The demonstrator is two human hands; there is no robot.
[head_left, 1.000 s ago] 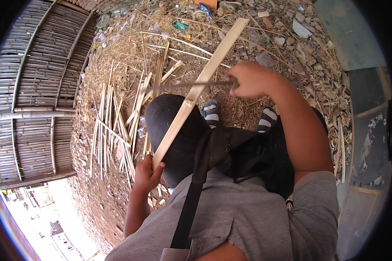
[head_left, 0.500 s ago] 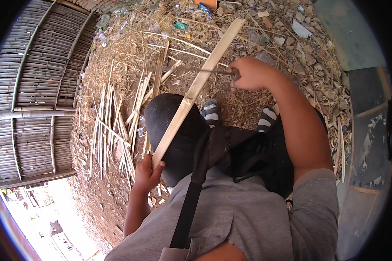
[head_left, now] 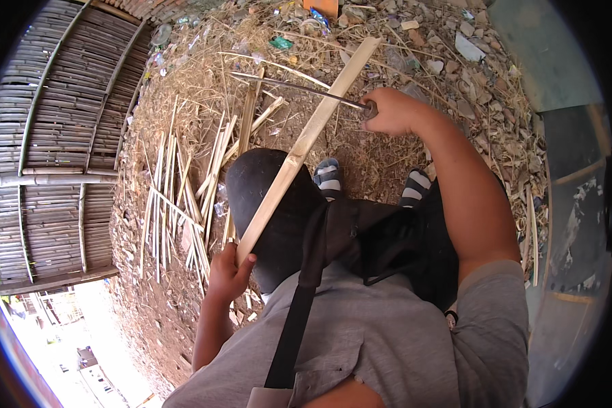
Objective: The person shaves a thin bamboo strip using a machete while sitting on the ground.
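My left hand [head_left: 230,270] is closed round the lower end of a long, pale split bamboo strip [head_left: 296,156]. The strip slants up and away to the right, lying across my dark-clad left knee [head_left: 255,178]. My right hand [head_left: 396,112] grips the handle of a long knife [head_left: 285,84] near the strip's far end. Its thin dark blade points left, crossing the strip, with the tip well out beyond it. Whether the blade touches the strip I cannot tell.
Several split bamboo strips [head_left: 158,204] lie on the ground at the left, by a bamboo-slat wall [head_left: 51,136]. Rubble [head_left: 466,47] and straw [head_left: 204,68] cover the ground ahead. Dark panels [head_left: 578,204] stand at the right. My sandalled feet [head_left: 328,178] are below the strip.
The knife has swung so its blade now points further up and left, showing more of its length. My right hand has barely shifted; my left hand and the bamboo strip stay nearly still.
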